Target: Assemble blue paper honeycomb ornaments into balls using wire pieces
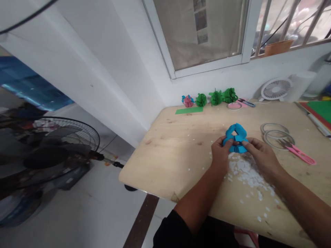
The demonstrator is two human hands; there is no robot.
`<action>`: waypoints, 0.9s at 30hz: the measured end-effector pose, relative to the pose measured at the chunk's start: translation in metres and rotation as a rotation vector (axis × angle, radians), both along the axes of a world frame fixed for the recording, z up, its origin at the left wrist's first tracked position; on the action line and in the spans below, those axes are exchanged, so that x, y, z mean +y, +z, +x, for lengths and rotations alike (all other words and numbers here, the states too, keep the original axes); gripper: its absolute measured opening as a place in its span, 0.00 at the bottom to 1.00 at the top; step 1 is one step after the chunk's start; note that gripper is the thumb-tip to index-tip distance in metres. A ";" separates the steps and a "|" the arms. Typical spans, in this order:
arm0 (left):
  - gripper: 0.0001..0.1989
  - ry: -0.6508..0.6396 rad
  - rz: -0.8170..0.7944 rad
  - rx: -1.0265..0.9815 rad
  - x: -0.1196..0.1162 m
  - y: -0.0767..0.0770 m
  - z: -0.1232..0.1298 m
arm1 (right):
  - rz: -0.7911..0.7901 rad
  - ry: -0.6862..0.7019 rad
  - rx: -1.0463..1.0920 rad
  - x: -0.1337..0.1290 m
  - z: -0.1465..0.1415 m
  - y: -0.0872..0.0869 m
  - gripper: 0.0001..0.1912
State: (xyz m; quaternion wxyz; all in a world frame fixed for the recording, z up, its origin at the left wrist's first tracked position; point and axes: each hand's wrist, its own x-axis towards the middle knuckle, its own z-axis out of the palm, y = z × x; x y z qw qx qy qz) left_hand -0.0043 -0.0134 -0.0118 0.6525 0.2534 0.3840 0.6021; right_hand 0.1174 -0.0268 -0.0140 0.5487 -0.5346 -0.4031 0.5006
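Observation:
A blue folded paper piece [238,148] with curved flaps and a gap through its middle is held up over the table. My left hand [220,151] pinches its left side between thumb and fingers. On the right edge, the thumb and fingers of my right hand [261,155] grip the same piece. Beneath the hands lies a scatter of small white paper bits [247,172]. To the right of my right hand are pink-handled thread snips [301,154], their blades resting by several rolls of tape or metal rings [279,137].
Along the wall stand several green paper ornaments [216,97] and a pink-and-blue one [188,101], near a green paper strip [189,110]. A small white fan [276,89] and coloured sheets [320,113] sit right. A large black fan [51,151] stands left of the wooden table [157,155].

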 end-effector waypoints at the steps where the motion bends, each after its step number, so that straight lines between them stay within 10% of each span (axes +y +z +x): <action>1: 0.22 -0.004 0.008 0.004 0.000 0.000 0.000 | 0.009 -0.008 -0.007 0.000 0.000 0.000 0.25; 27: 0.15 0.075 0.179 0.322 0.007 -0.002 -0.014 | 0.046 0.017 0.096 -0.005 -0.007 0.005 0.23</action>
